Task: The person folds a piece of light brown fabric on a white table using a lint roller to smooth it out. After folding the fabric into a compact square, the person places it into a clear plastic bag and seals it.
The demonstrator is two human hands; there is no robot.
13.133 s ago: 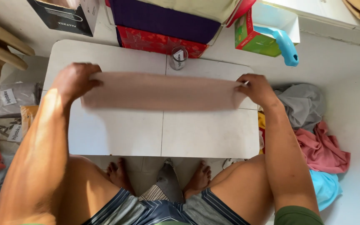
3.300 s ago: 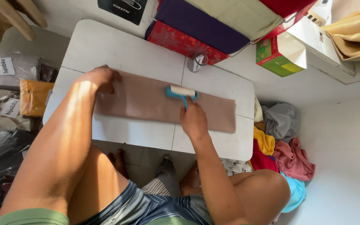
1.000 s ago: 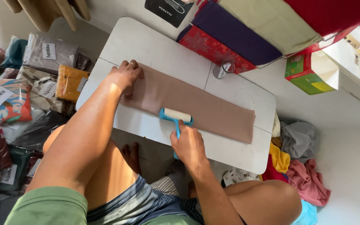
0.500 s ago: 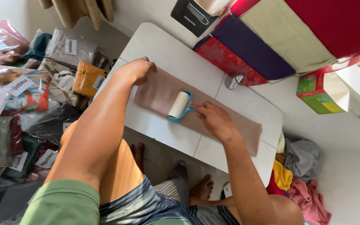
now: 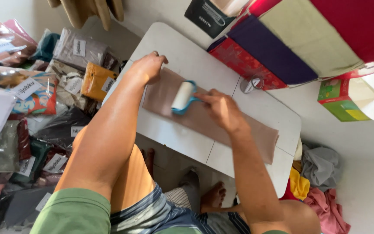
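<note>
A long strip of taupe-brown cloth [image 5: 243, 130] lies flat across a small white folding table [image 5: 182, 52]. My left hand [image 5: 149, 67] presses down on the cloth's far left end, fingers spread on its corner. My right hand [image 5: 221, 108] grips the blue handle of a lint roller [image 5: 182, 96], whose white roll rests on the cloth near the left end, a little to the right of my left hand.
Stacked boxes in red, purple and beige [image 5: 278, 47] line the table's far side, with a small round metal object [image 5: 249, 83] before them. Bagged garments [image 5: 31, 91] pile up on the left. Loose clothes [image 5: 317, 182] and a green box [image 5: 340, 99] lie right.
The lint roller has travelled left along the cloth toward my left hand and now lies turned across the strip. The view has also swung left, showing more bagged garments.
</note>
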